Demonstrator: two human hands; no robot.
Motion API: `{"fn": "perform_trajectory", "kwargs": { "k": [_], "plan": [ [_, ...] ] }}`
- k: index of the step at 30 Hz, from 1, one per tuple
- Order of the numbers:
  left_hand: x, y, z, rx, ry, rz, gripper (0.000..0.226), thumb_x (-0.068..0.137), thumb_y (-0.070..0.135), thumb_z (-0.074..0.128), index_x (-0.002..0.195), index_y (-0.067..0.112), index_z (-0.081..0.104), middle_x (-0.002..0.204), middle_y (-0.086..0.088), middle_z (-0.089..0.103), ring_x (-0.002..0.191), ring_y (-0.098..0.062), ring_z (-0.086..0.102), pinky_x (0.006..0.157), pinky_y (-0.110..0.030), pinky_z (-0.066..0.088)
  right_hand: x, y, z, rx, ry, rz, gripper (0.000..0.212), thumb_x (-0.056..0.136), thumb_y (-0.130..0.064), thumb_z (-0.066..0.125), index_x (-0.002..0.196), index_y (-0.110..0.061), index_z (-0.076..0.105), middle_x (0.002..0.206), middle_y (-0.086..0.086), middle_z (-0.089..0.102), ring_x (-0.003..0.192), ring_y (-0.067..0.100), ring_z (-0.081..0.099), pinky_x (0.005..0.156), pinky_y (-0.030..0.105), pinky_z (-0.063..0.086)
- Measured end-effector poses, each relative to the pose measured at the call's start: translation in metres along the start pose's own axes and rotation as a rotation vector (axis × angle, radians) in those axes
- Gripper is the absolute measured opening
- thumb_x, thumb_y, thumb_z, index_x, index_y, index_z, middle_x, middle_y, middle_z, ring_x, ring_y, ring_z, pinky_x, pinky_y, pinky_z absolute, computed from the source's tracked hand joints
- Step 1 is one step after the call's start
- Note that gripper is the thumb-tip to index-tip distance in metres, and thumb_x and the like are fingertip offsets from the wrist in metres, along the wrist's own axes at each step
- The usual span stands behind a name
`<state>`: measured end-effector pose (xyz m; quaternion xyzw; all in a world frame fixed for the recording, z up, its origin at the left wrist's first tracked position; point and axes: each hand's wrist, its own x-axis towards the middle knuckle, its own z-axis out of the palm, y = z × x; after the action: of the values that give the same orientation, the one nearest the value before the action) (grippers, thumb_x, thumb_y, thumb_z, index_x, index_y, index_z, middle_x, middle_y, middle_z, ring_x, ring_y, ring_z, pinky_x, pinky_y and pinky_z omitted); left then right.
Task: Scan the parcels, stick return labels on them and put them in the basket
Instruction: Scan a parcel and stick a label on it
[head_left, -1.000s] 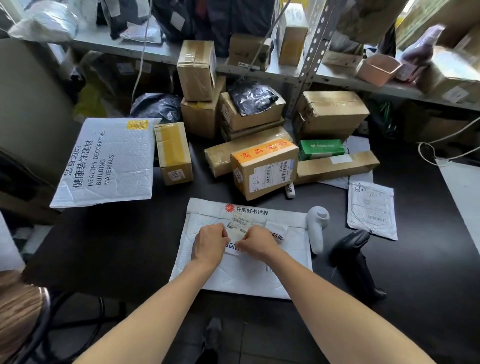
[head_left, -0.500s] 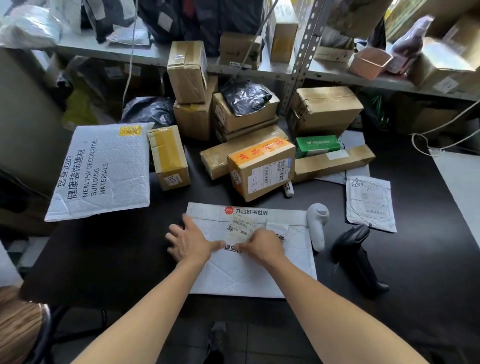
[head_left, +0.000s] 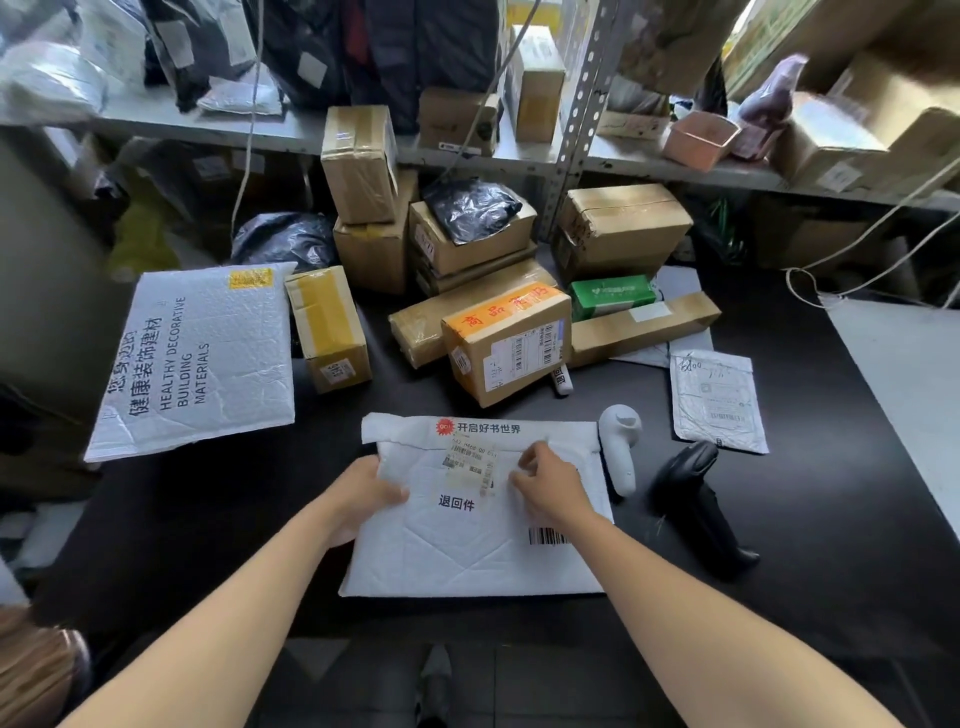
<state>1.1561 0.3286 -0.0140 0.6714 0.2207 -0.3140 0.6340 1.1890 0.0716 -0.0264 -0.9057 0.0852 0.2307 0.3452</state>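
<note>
White padded parcel (head_left: 467, 540) flat on dark surface (head_left: 831, 571), front centre | left hand (head_left: 363, 499) grips its left edge | right hand (head_left: 550, 488) curled at label (head_left: 470, 462), contents unclear | step: labelling, likely done | next: lift parcel; basket not visible

Bare black table (head_left: 208, 519) lies open to the left of the white padded envelope (head_left: 467, 551) and along its near edge. To its right, the white scanner (head_left: 621, 447) and black scanner (head_left: 701, 509) stand close together, narrowing the passage. Behind, a box with an orange label (head_left: 506, 345) and stacked cartons (head_left: 618, 228) block the way to the shelf (head_left: 675, 166).
</note>
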Motion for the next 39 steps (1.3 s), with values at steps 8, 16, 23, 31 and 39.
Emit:
{"fn": "perform_trajectory", "kwargs": {
  "k": [8,16,23,31,39],
  "plan": [
    [-0.024,-0.041,-0.032,-0.029,0.150,-0.041,0.028,0.086,-0.012,0.063,0.113,-0.003,0.066,0.104,-0.019,0.074,0.098,-0.038,0.072,0.092,-0.058,0.054,-0.011,0.021,-0.012,-0.097,0.086,0.055,0.029,0.084,-0.023,0.062,0.108,-0.011,0.050,0.109,0.009,0.058,0.102,0.030,0.057,0.088,0.040,0.049],
    [-0.066,-0.071,-0.027,-0.178,0.332,-0.011,0.026,0.085,-0.012,0.066,0.110,-0.003,0.065,0.106,-0.024,0.072,0.097,-0.042,0.070,0.090,-0.059,0.054,-0.047,0.040,0.004,0.330,-0.113,0.093,0.032,0.078,-0.022,0.081,0.104,-0.014,0.064,0.110,0.001,0.070,0.101,0.020,0.067,0.092,0.038,0.054],
    [-0.110,-0.031,0.022,-0.198,0.227,0.108,0.030,0.085,-0.016,0.060,0.113,-0.006,0.062,0.109,-0.028,0.069,0.098,-0.046,0.067,0.085,-0.057,0.053,-0.114,0.065,-0.051,0.860,-0.100,0.045,0.034,0.085,-0.007,0.075,0.116,-0.002,0.064,0.111,0.015,0.073,0.098,0.032,0.072,0.089,0.050,0.058],
    [-0.113,0.054,0.242,0.107,-0.253,0.295,0.037,0.076,-0.008,0.069,0.113,-0.011,0.063,0.111,-0.031,0.069,0.096,-0.045,0.068,0.090,-0.058,0.054,-0.270,0.216,-0.186,1.073,0.453,0.142,0.032,0.080,-0.003,0.079,0.108,0.005,0.068,0.104,0.021,0.073,0.093,0.038,0.071,0.083,0.050,0.059],
    [-0.171,0.050,0.532,0.361,-0.837,0.320,0.042,0.065,-0.014,0.073,0.105,-0.011,0.066,0.092,-0.027,0.073,0.069,-0.036,0.072,0.059,-0.041,0.060,-0.497,0.385,-0.221,1.174,1.112,0.394,0.026,0.076,-0.006,0.083,0.098,0.002,0.071,0.092,0.016,0.076,0.088,0.036,0.073,0.081,0.050,0.060]
  ]
}}
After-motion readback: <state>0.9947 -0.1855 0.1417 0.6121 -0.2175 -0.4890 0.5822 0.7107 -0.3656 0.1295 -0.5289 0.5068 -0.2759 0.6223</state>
